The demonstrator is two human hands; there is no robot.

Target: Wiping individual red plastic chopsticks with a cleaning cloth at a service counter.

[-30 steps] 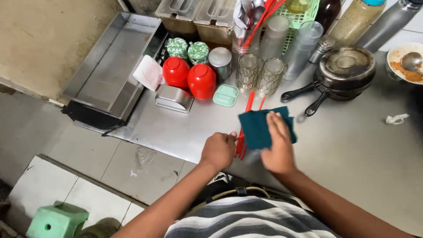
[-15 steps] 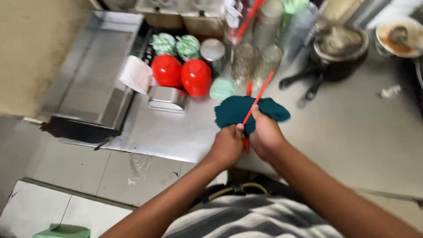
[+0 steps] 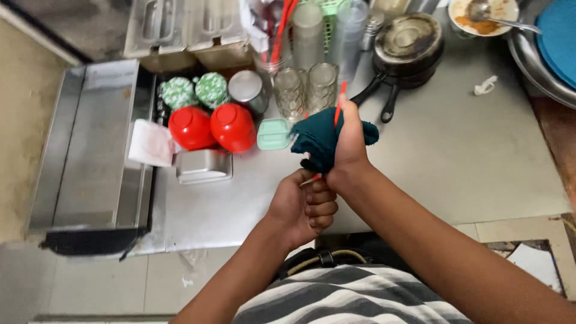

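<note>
Hands are working together above the near edge of a steel desk (image 3: 456,156), seen from the wearer's own head. The right hand (image 3: 348,147) is closing tightly around a dark teal cloth (image 3: 315,138), bunching it about thin red sticks (image 3: 338,108), whose upper ends are poking out above the fist. The left hand (image 3: 306,207) is sitting just below and touching the right wrist area, fingers curled in a narrow fist around the lower ends of the sticks, which are showing as a pale red tip between the two hands. Cloth and sticks are being held up off the desk, in front of two patterned drinking glasses (image 3: 306,90).

Behind the glasses, tall clear tumblers (image 3: 327,33) are standing beside a jar of more red sticks. To the left, two red lidded bowls (image 3: 213,127) are resting side by side, with two green-and-white patterned lids (image 3: 195,91) and a small metal tin (image 3: 247,90) behind them, a pale green soap box (image 3: 273,134) just beside the cloth, and a square steel container (image 3: 204,166) in front. A long steel tray (image 3: 90,144) is lying at the far left. Stacked dark pans (image 3: 408,45) are sitting to the right of the glasses, and a dish with a spoon (image 3: 483,12) is standing near a large basin holding a blue plate (image 3: 558,42).
</note>
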